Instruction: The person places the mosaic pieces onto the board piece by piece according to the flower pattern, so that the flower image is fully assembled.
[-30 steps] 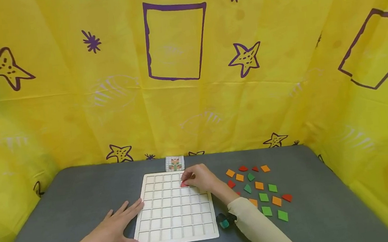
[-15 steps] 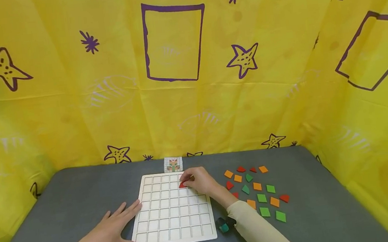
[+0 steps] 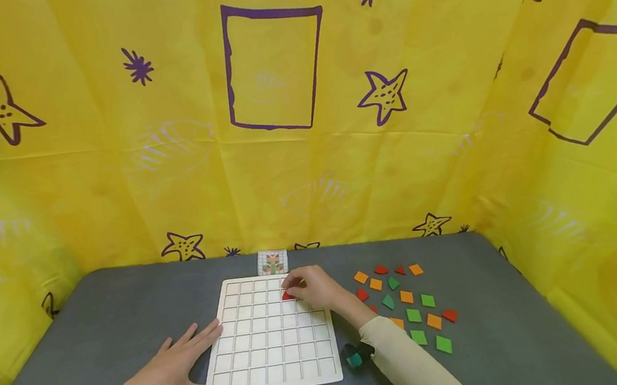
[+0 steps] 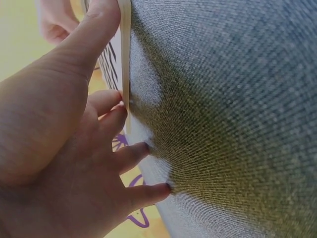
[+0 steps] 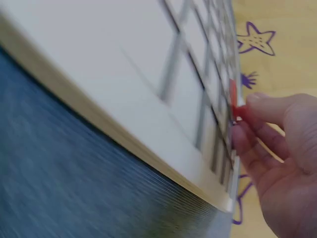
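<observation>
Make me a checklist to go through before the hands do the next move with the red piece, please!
1. Left hand touching the board: ok, it is at the left edge.
2. Right hand pinching the red piece: ok.
3. Red piece flat in its square: cannot tell, the fingers hide part of it.
4. Picture card easy to see: ok, it lies at the board's far edge and no hand covers it.
5. Loose pieces sorted by colour: not ok, red, orange and green are mixed right of the board.
</observation>
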Demonstrator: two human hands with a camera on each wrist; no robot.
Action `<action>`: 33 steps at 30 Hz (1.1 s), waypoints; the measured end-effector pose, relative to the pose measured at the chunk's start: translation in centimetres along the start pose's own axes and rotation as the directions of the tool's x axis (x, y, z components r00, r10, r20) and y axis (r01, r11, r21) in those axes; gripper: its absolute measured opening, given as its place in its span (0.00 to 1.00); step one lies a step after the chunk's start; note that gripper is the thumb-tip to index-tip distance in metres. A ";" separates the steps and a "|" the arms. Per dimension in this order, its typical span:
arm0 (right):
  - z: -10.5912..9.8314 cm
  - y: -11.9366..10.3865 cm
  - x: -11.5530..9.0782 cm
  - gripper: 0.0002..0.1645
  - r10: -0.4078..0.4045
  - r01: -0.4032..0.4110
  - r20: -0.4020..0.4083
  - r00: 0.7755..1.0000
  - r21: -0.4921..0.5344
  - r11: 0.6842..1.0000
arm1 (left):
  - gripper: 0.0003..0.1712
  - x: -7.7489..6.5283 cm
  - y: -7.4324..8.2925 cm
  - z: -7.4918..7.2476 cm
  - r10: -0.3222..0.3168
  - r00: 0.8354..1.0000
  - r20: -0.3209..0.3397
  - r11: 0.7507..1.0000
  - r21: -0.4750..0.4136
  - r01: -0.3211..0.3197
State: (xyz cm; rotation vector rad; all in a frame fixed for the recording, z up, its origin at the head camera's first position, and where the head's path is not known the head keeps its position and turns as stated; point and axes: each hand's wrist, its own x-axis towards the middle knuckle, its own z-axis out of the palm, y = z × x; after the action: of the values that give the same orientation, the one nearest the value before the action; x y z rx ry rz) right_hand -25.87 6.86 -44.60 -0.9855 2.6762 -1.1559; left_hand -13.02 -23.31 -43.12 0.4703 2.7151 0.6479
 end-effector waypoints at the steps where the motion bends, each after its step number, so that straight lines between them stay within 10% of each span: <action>1: -0.3 0.0 0.0 0.05 0.002 -0.002 0.011 1.000 0.000 1.000 | 0.66 0.0 0.0 0.0 -0.005 1.000 0.002 1.000 -0.001 0.005; 33: -12.1 7.0 -8.3 0.12 0.112 -0.118 -0.139 0.984 -0.036 0.992 | 0.66 0.0 0.1 -0.1 -0.040 0.999 0.025 0.999 -0.019 0.041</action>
State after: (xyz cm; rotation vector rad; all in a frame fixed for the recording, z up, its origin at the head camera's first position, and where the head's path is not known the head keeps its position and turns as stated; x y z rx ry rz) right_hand -26.60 22.92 -42.21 -0.7721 2.8329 -1.1875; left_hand -12.99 -23.28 -42.97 0.4147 2.6853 0.6525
